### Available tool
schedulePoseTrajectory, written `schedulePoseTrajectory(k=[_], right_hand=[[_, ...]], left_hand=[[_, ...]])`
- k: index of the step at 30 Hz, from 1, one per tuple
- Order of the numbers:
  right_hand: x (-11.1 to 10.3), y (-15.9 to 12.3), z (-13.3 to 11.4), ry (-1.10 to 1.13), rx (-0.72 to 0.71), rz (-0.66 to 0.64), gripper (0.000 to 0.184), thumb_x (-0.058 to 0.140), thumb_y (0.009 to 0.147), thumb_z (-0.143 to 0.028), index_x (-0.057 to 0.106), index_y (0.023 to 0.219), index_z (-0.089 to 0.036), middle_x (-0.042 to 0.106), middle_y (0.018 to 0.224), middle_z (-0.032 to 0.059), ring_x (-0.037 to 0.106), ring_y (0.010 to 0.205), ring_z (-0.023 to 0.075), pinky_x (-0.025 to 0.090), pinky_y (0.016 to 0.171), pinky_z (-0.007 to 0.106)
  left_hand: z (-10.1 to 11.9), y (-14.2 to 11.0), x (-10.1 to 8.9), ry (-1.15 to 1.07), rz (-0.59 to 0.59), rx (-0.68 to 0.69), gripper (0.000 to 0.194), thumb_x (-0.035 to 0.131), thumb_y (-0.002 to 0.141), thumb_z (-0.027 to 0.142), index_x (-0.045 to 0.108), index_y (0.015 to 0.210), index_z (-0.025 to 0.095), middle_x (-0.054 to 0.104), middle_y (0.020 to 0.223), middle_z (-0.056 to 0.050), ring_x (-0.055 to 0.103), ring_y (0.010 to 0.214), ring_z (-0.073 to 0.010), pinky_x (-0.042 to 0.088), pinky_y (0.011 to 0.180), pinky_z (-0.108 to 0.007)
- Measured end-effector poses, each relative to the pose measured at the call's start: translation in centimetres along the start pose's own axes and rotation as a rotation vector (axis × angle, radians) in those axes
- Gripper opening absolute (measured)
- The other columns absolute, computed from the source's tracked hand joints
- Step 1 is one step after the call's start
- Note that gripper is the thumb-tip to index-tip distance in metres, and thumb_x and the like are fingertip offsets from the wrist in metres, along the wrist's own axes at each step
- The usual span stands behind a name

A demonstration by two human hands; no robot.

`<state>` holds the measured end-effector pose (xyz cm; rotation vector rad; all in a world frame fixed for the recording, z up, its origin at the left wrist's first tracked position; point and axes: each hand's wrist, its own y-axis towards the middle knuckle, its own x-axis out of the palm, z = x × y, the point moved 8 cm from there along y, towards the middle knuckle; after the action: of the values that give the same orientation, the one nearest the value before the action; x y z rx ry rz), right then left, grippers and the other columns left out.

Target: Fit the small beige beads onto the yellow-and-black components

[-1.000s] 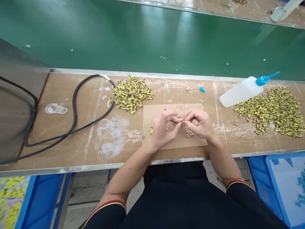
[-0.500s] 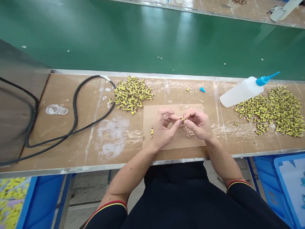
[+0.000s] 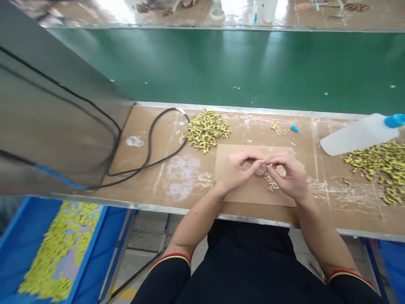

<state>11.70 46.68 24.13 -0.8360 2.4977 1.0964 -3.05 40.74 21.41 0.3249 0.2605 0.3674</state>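
My left hand (image 3: 242, 169) and my right hand (image 3: 289, 174) meet fingertip to fingertip above a flat piece of cardboard (image 3: 249, 195). Both pinch a tiny yellow-and-dark figure (image 3: 265, 163); its details are too small to make out and fingers partly cover it. Just below the fingertips is a small clear round cup (image 3: 261, 170). A scatter of tiny pale pink pieces (image 3: 271, 182) lies on the cardboard, partly hidden by my right hand.
A yellow-and-dark heap (image 3: 207, 131) and a larger heap (image 3: 386, 162) flank the cardboard. A white squeeze bottle (image 3: 357, 134) lies tilted by the larger heap. A blue cap (image 3: 294, 128), black cable (image 3: 148, 147), clear cup (image 3: 134, 141) and blue crate (image 3: 95, 249) are around.
The view has swung left, so the bench appears shifted right and more of the left crate shows. Both hands stay together over the cardboard, still pinching the small figure.
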Motion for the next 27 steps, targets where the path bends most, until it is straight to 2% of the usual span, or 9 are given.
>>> schedulePoseTrajectory(k=[4, 8, 10, 12, 14, 17, 19, 21, 27], right_hand=[[-0.6, -0.3, 0.5, -0.055, -0.011, 0.023, 0.024, 0.073, 0.088, -0.018, 0.067, 0.109, -0.027, 0.073, 0.106, 0.0083, 0.068, 0.074, 0.0190, 0.060, 0.067, 0.038], [-1.3, -0.2, 0.4, -0.099, -0.057, 0.033, 0.018, 0.071, 0.089, -0.017, 0.067, 0.104, -0.025, 0.072, 0.105, 0.0080, 0.067, 0.074, 0.0182, 0.057, 0.063, 0.035], [-1.7, 0.0, 0.9, -0.133, -0.050, 0.008, 0.012, 0.070, 0.090, -0.018, 0.067, 0.101, -0.024, 0.073, 0.101, 0.0067, 0.064, 0.068, 0.0158, 0.055, 0.062, 0.033], [-1.8, 0.0, 2.0, -0.184, -0.006, -0.084, 0.004, 0.068, 0.092, -0.020, 0.067, 0.095, -0.023, 0.073, 0.092, 0.0047, 0.063, 0.065, 0.0156, 0.053, 0.061, 0.032], [-1.3, -0.3, 3.7, -0.250, 0.068, -0.252, 0.004, 0.066, 0.093, -0.023, 0.068, 0.090, -0.023, 0.073, 0.085, 0.0034, 0.065, 0.069, 0.0179, 0.051, 0.062, 0.032], [-0.4, -1.4, 5.8, -0.322, 0.160, -0.523, 0.004, 0.070, 0.090, -0.026, 0.073, 0.091, -0.023, 0.075, 0.089, 0.0046, 0.070, 0.080, 0.0225, 0.053, 0.067, 0.034], [0.1, -2.0, 6.5, -0.326, 0.203, -0.631, 0.007, 0.074, 0.086, -0.023, 0.075, 0.093, -0.023, 0.077, 0.094, 0.0056, 0.072, 0.085, 0.0241, 0.053, 0.071, 0.034], [0.5, -2.3, 6.9, -0.315, 0.251, -0.681, 0.010, 0.075, 0.084, -0.020, 0.077, 0.092, -0.024, 0.077, 0.097, 0.0056, 0.072, 0.087, 0.0244, 0.053, 0.073, 0.034], [1.7, -2.5, 7.4, -0.381, 0.347, -0.793, 0.017, 0.063, 0.092, -0.015, 0.077, 0.088, -0.023, 0.076, 0.094, 0.0055, 0.069, 0.091, 0.0227, 0.045, 0.071, 0.030]], left_hand=[[-1.8, 1.4, -5.8, 0.296, 0.214, 0.080, 0.014, 0.065, 0.095, 0.029, 0.073, 0.092, 0.018, 0.078, 0.088, -0.005, 0.072, 0.078, -0.0147, 0.060, 0.075, -0.028], [-3.8, 1.8, -12.3, 0.547, 0.411, 0.075, 0.015, 0.072, 0.088, 0.028, 0.074, 0.101, 0.020, 0.077, 0.108, -0.007, 0.071, 0.107, -0.0215, 0.057, 0.094, -0.037], [-3.9, 1.3, -14.6, 0.573, 0.516, 0.070, 0.018, 0.071, 0.088, 0.028, 0.073, 0.103, 0.019, 0.077, 0.109, -0.007, 0.070, 0.108, -0.0214, 0.056, 0.093, -0.036], [-3.2, 0.9, -15.4, 0.546, 0.545, 0.075, 0.014, 0.068, 0.087, 0.027, 0.073, 0.098, 0.019, 0.077, 0.100, -0.006, 0.071, 0.096, -0.0191, 0.056, 0.082, -0.031], [-2.5, 1.2, -13.9, 0.506, 0.353, 0.065, 0.009, 0.066, 0.087, 0.026, 0.072, 0.089, 0.019, 0.076, 0.087, -0.004, 0.069, 0.080, -0.0165, 0.053, 0.072, -0.027], [-2.1, 1.2, -8.6, 0.477, -0.227, 0.030, 0.009, 0.066, 0.087, 0.026, 0.072, 0.085, 0.019, 0.075, 0.081, -0.003, 0.068, 0.073, -0.0157, 0.052, 0.068, -0.026], [-1.9, 0.2, -5.9, 0.464, -0.516, 0.027, 0.009, 0.067, 0.086, 0.026, 0.073, 0.089, 0.021, 0.077, 0.084, -0.003, 0.071, 0.075, -0.0169, 0.053, 0.069, -0.026], [-2.2, -0.5, -4.6, 0.461, -0.664, 0.010, 0.010, 0.065, 0.087, 0.026, 0.073, 0.092, 0.022, 0.077, 0.086, -0.003, 0.072, 0.076, -0.0179, 0.053, 0.069, -0.025], [-4.7, -1.6, -4.3, 0.639, -0.843, -0.230, 0.025, 0.056, 0.083, 0.015, 0.074, 0.099, 0.020, 0.075, 0.089, -0.003, 0.068, 0.080, -0.0181, 0.048, 0.072, -0.026]])
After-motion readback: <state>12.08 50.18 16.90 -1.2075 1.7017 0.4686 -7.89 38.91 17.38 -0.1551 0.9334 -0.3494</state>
